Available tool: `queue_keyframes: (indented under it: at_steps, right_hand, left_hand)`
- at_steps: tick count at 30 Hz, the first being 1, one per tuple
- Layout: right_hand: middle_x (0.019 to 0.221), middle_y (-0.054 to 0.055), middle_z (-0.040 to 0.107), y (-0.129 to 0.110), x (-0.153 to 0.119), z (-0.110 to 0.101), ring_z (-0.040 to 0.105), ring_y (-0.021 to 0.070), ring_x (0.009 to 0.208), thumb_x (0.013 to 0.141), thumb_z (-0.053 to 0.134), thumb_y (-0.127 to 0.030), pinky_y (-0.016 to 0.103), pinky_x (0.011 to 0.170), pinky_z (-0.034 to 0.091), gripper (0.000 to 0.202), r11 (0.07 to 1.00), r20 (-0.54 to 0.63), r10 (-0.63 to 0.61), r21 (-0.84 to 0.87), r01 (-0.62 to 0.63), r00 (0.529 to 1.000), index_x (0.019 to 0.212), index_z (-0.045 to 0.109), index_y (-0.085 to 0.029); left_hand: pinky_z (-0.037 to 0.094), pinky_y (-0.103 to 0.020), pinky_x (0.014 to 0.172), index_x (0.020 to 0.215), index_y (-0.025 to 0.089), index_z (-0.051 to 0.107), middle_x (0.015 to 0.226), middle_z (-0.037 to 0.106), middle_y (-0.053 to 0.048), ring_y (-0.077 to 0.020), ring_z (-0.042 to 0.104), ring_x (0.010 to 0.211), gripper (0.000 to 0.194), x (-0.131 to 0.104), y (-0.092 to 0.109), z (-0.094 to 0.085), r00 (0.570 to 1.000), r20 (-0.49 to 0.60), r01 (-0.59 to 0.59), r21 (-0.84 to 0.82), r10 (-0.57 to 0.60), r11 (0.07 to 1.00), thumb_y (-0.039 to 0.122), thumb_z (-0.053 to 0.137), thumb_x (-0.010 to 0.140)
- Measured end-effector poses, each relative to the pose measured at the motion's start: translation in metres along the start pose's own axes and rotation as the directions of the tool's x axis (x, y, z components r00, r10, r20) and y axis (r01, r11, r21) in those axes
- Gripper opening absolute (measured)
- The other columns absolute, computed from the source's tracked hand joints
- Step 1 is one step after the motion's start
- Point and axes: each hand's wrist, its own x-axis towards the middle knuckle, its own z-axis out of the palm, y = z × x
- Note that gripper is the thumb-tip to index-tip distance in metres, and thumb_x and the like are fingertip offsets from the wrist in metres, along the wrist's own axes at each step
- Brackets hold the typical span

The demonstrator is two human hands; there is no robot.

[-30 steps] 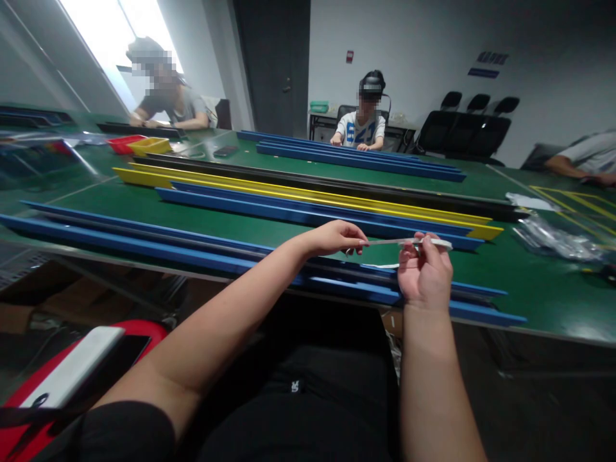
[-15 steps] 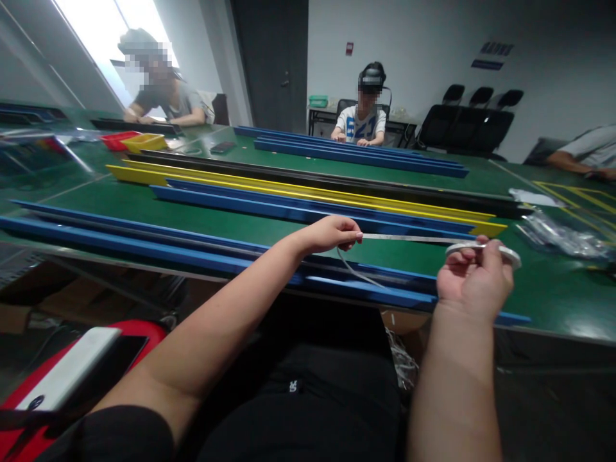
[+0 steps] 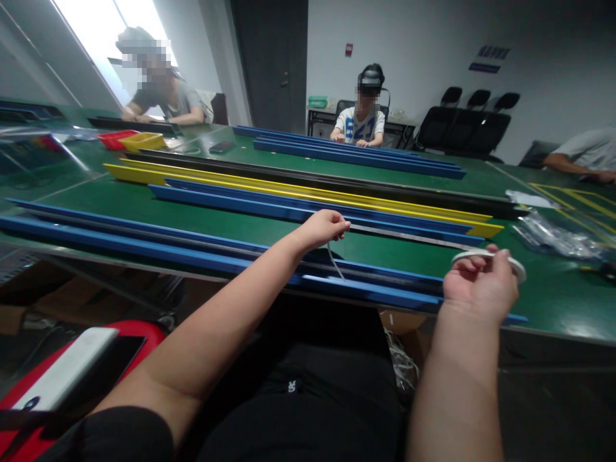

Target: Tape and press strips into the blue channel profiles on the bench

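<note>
My left hand [image 3: 326,229] pinches a thin white strip [image 3: 409,237], and a short loose end of it hangs below the fingers. The strip runs taut to the right, up to a flat white roll [image 3: 516,268]. Around that roll the fingers of my right hand [image 3: 482,282] are closed, palm up. Under both hands lies a long blue channel [image 3: 192,256] along the near edge of the green table [image 3: 553,282]. Behind the strip are another blue channel [image 3: 216,200] and a yellow one [image 3: 289,187].
Black rails [image 3: 231,168] and more blue channels [image 3: 337,151] lie farther back. Clear plastic bags [image 3: 553,234] rest at the right. Three other people sit around the table. A red stool [image 3: 139,333] holds a white box [image 3: 67,366] at the lower left.
My left hand has moved left and slightly up, and my right hand slightly right and down. The strip between them is longer, and its hanging end is shorter.
</note>
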Motion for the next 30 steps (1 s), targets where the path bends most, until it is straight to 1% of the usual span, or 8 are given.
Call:
queue_keyframes:
  at_steps: [3,5,8,13,17,20,25,30]
  right_hand:
    - [0.075,-0.004,0.048,-0.001,-0.014,0.013,0.043,0.0023,0.053,0.088,0.06,-0.026,0.012,0.04,0.036,0.008,0.985,-0.022,-0.021,0.169,0.025,1.0,0.084,0.057,-0.02]
    - [0.074,-0.004,0.052,0.001,-0.023,0.023,0.043,0.0019,0.051,0.087,0.063,-0.026,0.013,0.04,0.036,0.01,0.987,0.001,-0.016,0.162,0.015,1.0,0.083,0.058,-0.019]
    - [0.082,-0.004,0.06,0.006,-0.039,0.037,0.045,0.0012,0.051,0.081,0.07,-0.027,0.013,0.041,0.037,0.016,0.988,0.058,0.035,0.147,-0.043,0.998,0.086,0.057,-0.02]
    - [0.088,-0.005,0.064,0.016,-0.069,0.064,0.048,0.0006,0.051,0.075,0.077,-0.033,0.013,0.043,0.04,0.029,0.981,0.224,0.126,0.116,-0.155,0.966,0.09,0.055,-0.021]
    - [0.087,-0.004,0.065,0.018,-0.092,0.081,0.048,0.001,0.051,0.075,0.077,-0.032,0.013,0.044,0.042,0.029,0.964,0.334,0.194,0.11,-0.242,0.922,0.091,0.055,-0.022]
    - [0.087,-0.004,0.064,0.017,-0.103,0.088,0.048,0.0013,0.05,0.076,0.076,-0.031,0.015,0.045,0.042,0.026,0.951,0.411,0.221,0.109,-0.289,0.884,0.091,0.056,-0.021]
    - [0.087,-0.004,0.064,0.016,-0.11,0.089,0.052,0.0033,0.053,0.078,0.074,-0.029,0.017,0.048,0.045,0.023,0.946,0.465,0.237,0.088,-0.311,0.853,0.093,0.058,-0.022]
    - [0.087,-0.003,0.065,0.014,-0.109,0.088,0.054,0.0037,0.053,0.078,0.073,-0.026,0.017,0.05,0.046,0.021,0.947,0.469,0.239,0.081,-0.311,0.85,0.092,0.058,-0.022]
  left_hand:
    - [0.05,-0.028,0.068,0.082,0.013,0.067,0.075,0.07,-0.006,-0.0142,0.062,0.066,0.023,0.005,-0.01,-0.004,0.995,-0.094,-0.003,0.281,0.03,0.96,0.029,0.052,0.09]
    - [0.051,-0.032,0.081,0.089,0.013,0.07,0.087,0.073,-0.009,-0.0194,0.067,0.082,0.021,0.006,-0.014,-0.006,0.99,-0.122,-0.007,0.463,0.072,0.886,0.021,0.05,0.087]
    - [0.046,-0.035,0.101,0.11,0.014,0.07,0.115,0.071,-0.012,-0.0242,0.063,0.11,0.034,0.004,-0.014,-0.005,0.982,-0.068,-0.101,0.605,0.178,0.789,0.012,0.054,0.079]
    - [0.033,-0.033,0.116,0.136,0.018,0.055,0.141,0.057,-0.009,-0.0216,0.05,0.132,0.055,-0.01,0.003,0.005,0.924,0.244,-0.369,0.359,0.295,0.857,0.024,0.063,0.082]
    - [0.037,-0.033,0.112,0.141,0.018,0.049,0.144,0.054,-0.011,-0.0211,0.05,0.132,0.06,-0.015,0.011,0.01,0.856,0.436,-0.345,0.081,0.278,0.935,0.034,0.065,0.085]
    - [0.043,-0.032,0.103,0.133,0.016,0.056,0.132,0.062,-0.011,-0.0211,0.057,0.121,0.052,-0.014,0.012,0.01,0.851,0.441,-0.329,0.023,0.285,0.944,0.037,0.064,0.086]
    - [0.046,-0.03,0.088,0.105,0.014,0.07,0.098,0.07,-0.005,-0.0179,0.062,0.094,0.038,-0.013,0.014,0.009,0.878,0.409,-0.311,0.094,0.248,0.946,0.046,0.062,0.086]
    - [0.045,-0.029,0.084,0.104,0.012,0.068,0.099,0.068,-0.006,-0.0175,0.061,0.091,0.04,-0.02,0.022,0.007,0.871,0.414,-0.251,-0.088,0.264,0.964,0.045,0.068,0.081]
